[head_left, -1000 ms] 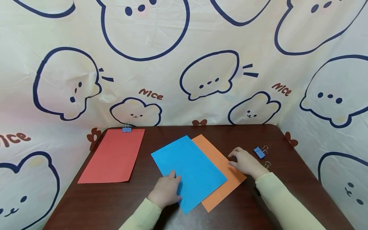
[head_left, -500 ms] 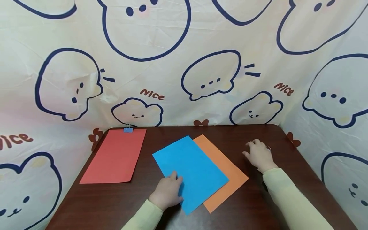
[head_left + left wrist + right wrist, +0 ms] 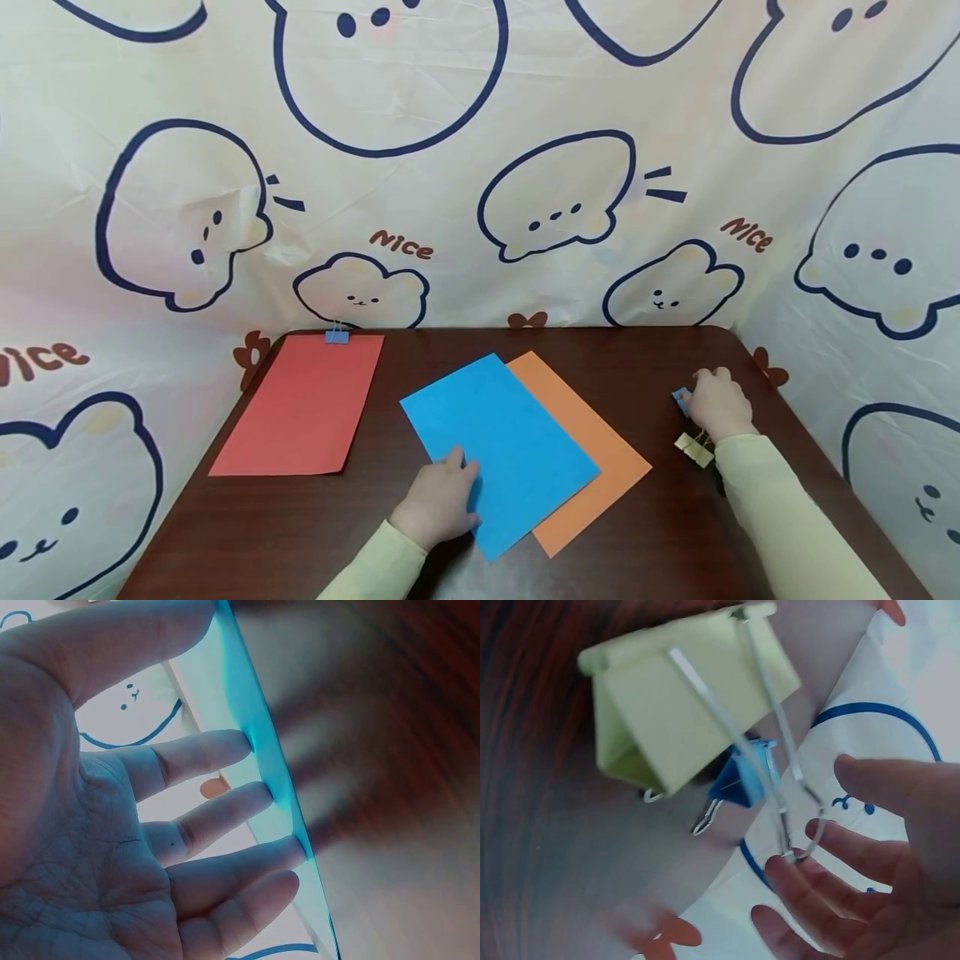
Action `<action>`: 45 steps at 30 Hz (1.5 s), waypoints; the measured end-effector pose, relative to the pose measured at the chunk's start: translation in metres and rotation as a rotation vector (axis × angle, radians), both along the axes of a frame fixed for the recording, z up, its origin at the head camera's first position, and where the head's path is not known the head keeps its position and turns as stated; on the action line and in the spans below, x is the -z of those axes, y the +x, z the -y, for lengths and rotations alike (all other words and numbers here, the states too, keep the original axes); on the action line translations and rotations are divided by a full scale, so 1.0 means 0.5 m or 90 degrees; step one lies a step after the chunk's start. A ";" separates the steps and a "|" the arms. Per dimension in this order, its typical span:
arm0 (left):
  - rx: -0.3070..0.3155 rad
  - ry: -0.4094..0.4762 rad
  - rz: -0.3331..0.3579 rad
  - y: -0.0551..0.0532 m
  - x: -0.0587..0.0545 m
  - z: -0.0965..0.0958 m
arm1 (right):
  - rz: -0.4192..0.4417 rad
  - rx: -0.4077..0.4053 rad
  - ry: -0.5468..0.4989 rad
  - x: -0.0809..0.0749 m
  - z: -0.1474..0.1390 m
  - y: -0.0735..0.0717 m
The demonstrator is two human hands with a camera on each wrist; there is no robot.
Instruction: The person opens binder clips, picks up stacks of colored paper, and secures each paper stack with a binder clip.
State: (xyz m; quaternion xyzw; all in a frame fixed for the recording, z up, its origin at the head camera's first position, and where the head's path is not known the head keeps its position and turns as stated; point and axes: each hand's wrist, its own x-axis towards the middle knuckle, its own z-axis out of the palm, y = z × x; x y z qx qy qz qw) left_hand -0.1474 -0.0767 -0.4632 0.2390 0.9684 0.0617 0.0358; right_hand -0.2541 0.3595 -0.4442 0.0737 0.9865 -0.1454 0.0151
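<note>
A blue paper sheet lies slanted over an orange sheet, which shows along its right side. My left hand rests on the blue sheet's lower left edge; in the left wrist view its fingertips touch the sheet. At the right, my right hand is over a blue binder clip, partly covering it. A pale yellow binder clip stands close beside that hand, its wire handle overlapping the fingers in the right wrist view. There, thumb and fingers are spread apart, with no clip gripped between them.
A red sheet lies at the table's left, with another blue binder clip on its top edge. The dark wooden table meets a cartoon-printed curtain behind and at both sides.
My right hand has moved right, away from the orange sheet and over to the binder clips, uncovering the yellow one. The left hand stays on the blue sheet.
</note>
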 end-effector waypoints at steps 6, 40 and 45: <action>0.004 -0.001 0.003 -0.001 0.002 0.000 | -0.025 -0.004 -0.016 0.014 -0.024 -0.005; 0.004 -0.014 -0.005 0.002 0.004 0.000 | -0.185 -0.036 -0.089 0.023 -0.005 0.004; 0.004 -0.014 0.002 0.001 0.008 0.001 | -0.209 -0.077 -0.058 0.028 0.008 0.008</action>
